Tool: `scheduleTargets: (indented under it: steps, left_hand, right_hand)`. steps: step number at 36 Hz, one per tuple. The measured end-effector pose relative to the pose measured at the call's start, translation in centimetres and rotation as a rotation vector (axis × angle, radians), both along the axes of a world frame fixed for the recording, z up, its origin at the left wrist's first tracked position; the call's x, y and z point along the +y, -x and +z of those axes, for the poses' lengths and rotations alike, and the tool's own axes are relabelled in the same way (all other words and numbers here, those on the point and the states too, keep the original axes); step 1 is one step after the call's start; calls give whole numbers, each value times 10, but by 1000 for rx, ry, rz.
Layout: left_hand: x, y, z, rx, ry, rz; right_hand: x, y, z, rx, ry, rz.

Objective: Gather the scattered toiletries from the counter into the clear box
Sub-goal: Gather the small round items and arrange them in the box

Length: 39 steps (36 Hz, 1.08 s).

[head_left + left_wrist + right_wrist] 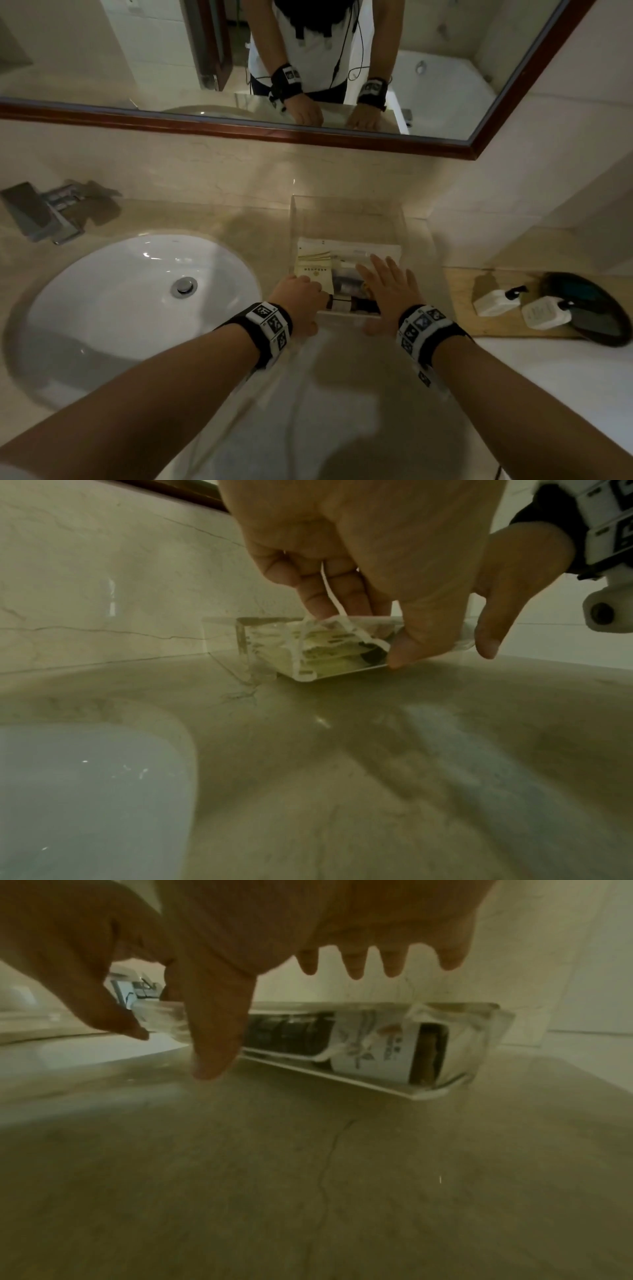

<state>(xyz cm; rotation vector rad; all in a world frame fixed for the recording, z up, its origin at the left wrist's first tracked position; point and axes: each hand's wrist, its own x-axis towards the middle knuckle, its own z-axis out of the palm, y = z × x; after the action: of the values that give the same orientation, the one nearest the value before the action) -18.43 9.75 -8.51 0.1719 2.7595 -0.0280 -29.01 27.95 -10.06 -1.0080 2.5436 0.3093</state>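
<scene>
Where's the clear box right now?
In the head view the clear box sits on the counter right of the sink, held between both hands.

The clear box (346,219) held pale yellow and white sachets (313,270) and a dark brown bottle (356,303) with a white label. The counter (239,222) was beige marble with thin dark veins; the sink (113,281) was glossy white. Black wristbands (270,325) carried white squares with black-and-white markers. The mirror frame (205,128) was reddish brown.

The marble counter (219,219) carries the clear box (346,212) and wooden tray (459,284).
</scene>
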Motion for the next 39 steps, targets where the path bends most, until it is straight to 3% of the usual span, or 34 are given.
scheduleTargets:
  steps: [5, 11, 26, 31, 39]
  left_hand:
    - [-2, -1, -6, 45, 20, -40]
    - [-4, 3, -5, -31, -77, -25]
    - [-9, 25, -9, 73, -63, 0]
    - [-16, 31, -10, 167, -63, 115]
    - [-32, 51, -19, 114, -34, 253]
  right_hand:
    - [-7, -4, -6, -34, -65, -61]
    - [-10, -5, -12, 12, -94, -24]
    - [-10, 13, -7, 76, 30, -4]
    - [-17, 21, -3, 100, 26, -62]
    - [-29, 38, -5, 181, 73, -115]
